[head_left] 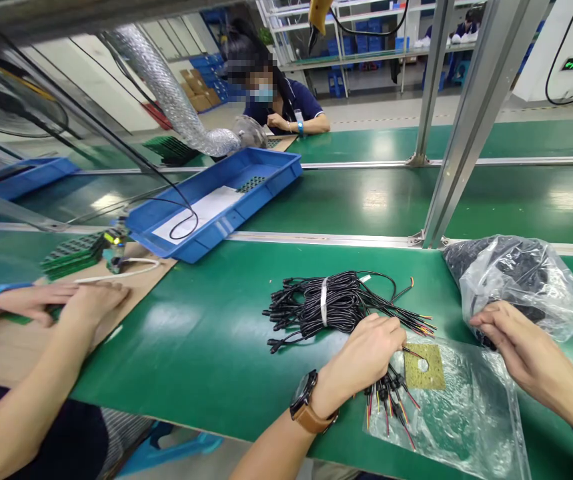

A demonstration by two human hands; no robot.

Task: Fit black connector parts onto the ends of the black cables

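Observation:
My left hand [369, 353], with a brown-strapped watch on its wrist, pinches a thin black cable with coloured ends over a flat clear plastic bag [466, 420]. On that bag lie a yellow-green sponge pad [425, 367] and several short black cables [391, 397]. A bundle of black cables [316, 303] tied with a white band lies just beyond the hand. My right hand [509, 340] grips the edge of a crumpled clear bag of black cables [521, 280].
A co-worker's hands [61, 300] rest on brown cardboard at the left, near stacked green boards [73, 253]. A blue tray [216, 200] holds a white sheet and a black wire. Another person [281, 100] sits across the green belt. Slanted metal posts [471, 120] stand behind.

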